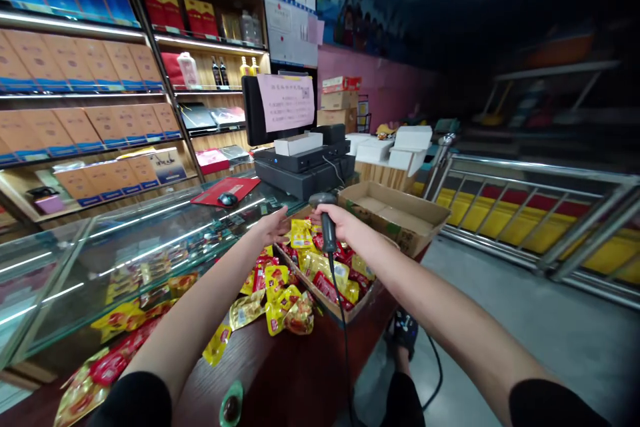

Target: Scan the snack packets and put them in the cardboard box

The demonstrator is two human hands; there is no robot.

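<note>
My right hand (339, 219) grips a black barcode scanner (329, 235), its cable (345, 333) hanging down across the table edge. Beneath it is a shallow cardboard box (320, 299) full of red and yellow snack packets (327, 268). My left hand (273, 225) is at the box's far left corner, fingers stretched out near a yellow packet (301, 233); I see nothing held in it. More yellow and gold packets (280, 303) lie loose on the dark wooden table (280, 380), left of the box. A second cardboard box (395, 203) stands behind, on the right.
A glass display counter (165, 233) runs along the left, with more packets beside it. Behind it are a monitor (255, 110), a black cash drawer (300, 173) and a mouse (227, 199). Metal railings (540, 177) stand right. A green oval object (231, 403) lies in front.
</note>
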